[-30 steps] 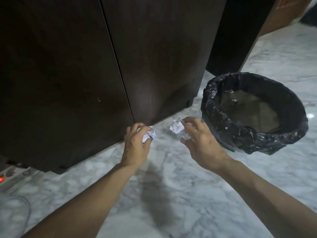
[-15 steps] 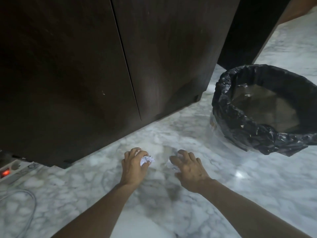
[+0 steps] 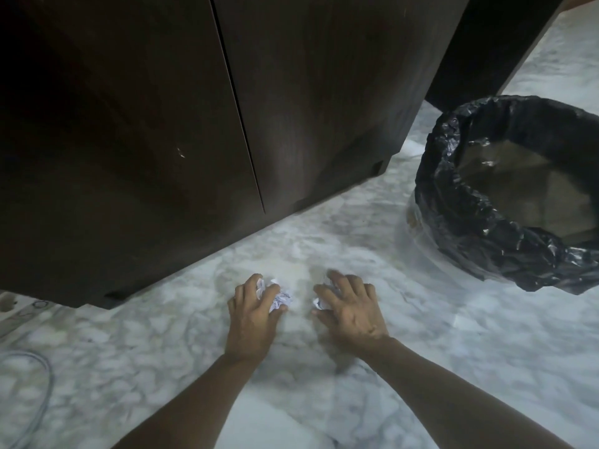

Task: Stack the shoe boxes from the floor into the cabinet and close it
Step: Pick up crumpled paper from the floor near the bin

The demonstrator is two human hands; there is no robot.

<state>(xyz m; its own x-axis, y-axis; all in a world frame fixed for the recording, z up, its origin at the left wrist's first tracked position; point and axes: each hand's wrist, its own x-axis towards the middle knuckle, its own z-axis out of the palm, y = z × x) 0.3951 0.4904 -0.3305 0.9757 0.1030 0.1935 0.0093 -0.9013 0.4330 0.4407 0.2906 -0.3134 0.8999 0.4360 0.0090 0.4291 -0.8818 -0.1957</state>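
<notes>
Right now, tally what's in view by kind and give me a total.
Crumpled paper balls: 2, one in the left hand at, one under the right hand at
Cabinet doors, both closed: 2
Bin with black liner: 1
Cable: 1
Shoe boxes: 0
Total: 6

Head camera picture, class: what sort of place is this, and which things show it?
Probably a room in a home: a marble-patterned floor, a dark wooden cabinet with shut doors, and a bin lined with a black bag.
</notes>
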